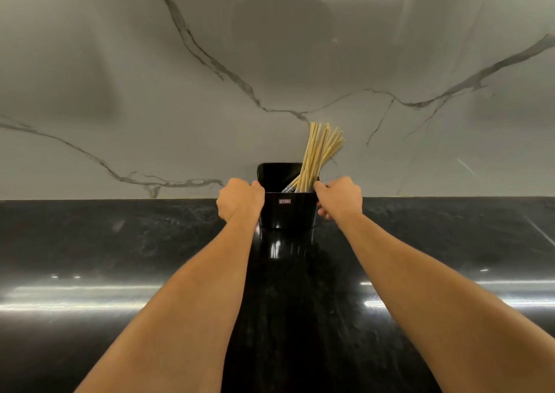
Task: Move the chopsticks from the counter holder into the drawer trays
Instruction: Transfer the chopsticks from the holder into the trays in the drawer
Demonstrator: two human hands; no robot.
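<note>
A black holder (pixel 288 212) stands on the dark counter against the marble wall. Several pale wooden chopsticks (pixel 318 152) lean to the right inside it, their tops fanned out above the rim. A dark patterned utensil end (pixel 289 188) lies low inside the holder. My left hand (pixel 240 200) grips the holder's left rim. My right hand (pixel 341 196) grips its right rim, fingers wrapped around the side. Both arms stretch forward across the counter. No drawer or tray is in view.
The glossy black counter (pixel 120 257) runs the full width, with light reflections near its front. A grey marble backsplash (pixel 180 77) with dark veins rises right behind the holder.
</note>
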